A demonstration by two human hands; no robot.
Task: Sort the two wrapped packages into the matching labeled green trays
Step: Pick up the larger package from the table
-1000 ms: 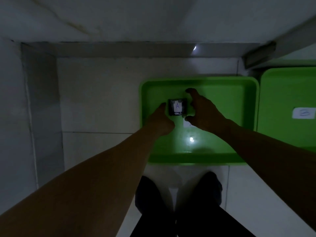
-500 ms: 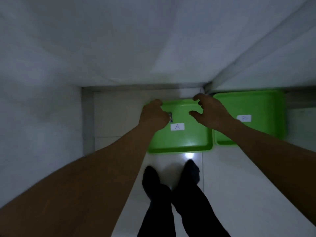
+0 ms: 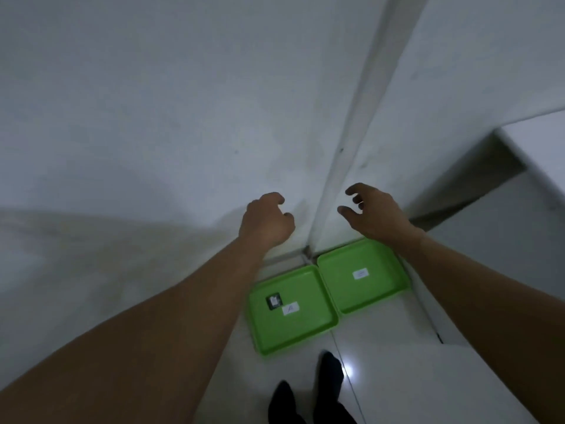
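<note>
Both empty — left hand [image 3: 266, 220] loosely curled, right hand [image 3: 371, 214] spread wide. One wrapped package [image 3: 273, 300] in the A tray [image 3: 305, 332]; right tray [image 3: 382, 289] bare — second package unseen, easily misfiled in dim light.

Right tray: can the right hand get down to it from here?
Probably yes. The right hand is empty and open, raised above the right tray, and nothing lies between them. The tray holds only its label. It sits on the floor, so a long reach down seems needed.
</note>
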